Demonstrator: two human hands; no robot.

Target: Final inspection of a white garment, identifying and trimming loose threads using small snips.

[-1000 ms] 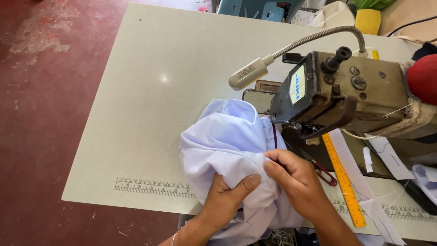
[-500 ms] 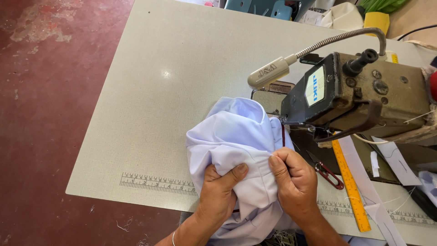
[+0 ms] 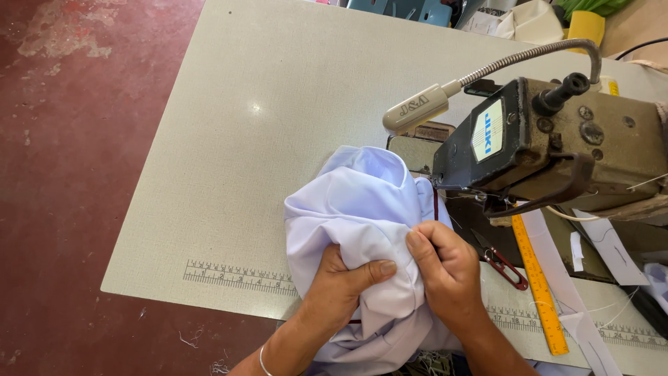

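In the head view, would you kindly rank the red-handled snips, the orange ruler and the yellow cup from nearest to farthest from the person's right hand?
Measured from the right hand:
1. Red-handled snips, just to its right on the table.
2. Orange ruler, a little farther right, beyond the snips.
3. Yellow cup, far off at the table's back edge, behind the sewing machine.

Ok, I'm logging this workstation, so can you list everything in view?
fabric: one, pale lilac-white, bunched on the table in front of the machine, held by both hands
sewing machine: one, dark olive, right side
gooseneck lamp: one, beige, above the fabric
table: one, light grey, printed rulers along its front edge
ruler: one, orange-yellow, right of the hands
snips: one, red-handled, beside the right hand
floor: red
left hand: grip on fabric
right hand: pinching fabric
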